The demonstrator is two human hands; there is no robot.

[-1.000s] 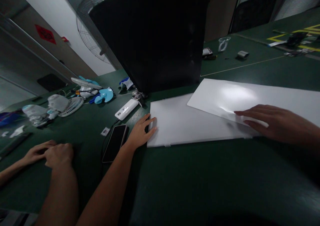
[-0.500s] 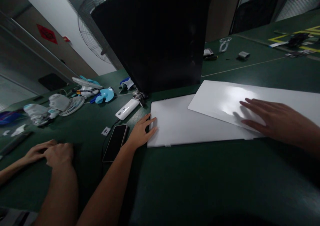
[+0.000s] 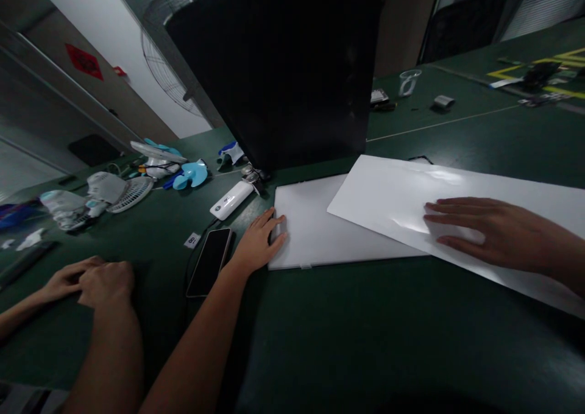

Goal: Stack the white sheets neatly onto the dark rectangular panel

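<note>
A white panel with thin dark edges (image 3: 311, 231) lies flat on the green table (image 3: 347, 341). At its left end rests my left hand (image 3: 260, 240), fingers apart, the tips on the panel's edge. A glossy white sheet (image 3: 384, 188) lies at an angle over the panel and covers much of its right part. On top of that sheet my right hand (image 3: 484, 228) is laid flat with its fingers stretched out. The sheet runs out of view at the right.
Behind the panel stands a large black screen (image 3: 292, 72). Left of my arm lie a phone (image 3: 210, 261) and a white device (image 3: 233, 200) with a cable. Another person's hands (image 3: 100, 280) rest at the left. Fan parts (image 3: 109, 191) and a clear cup (image 3: 409, 82) stand farther back.
The white sheet has slid left and toward me, turning so its right side comes nearer. My right hand moved slightly left with it. My left hand stays at the panel's end.
</note>
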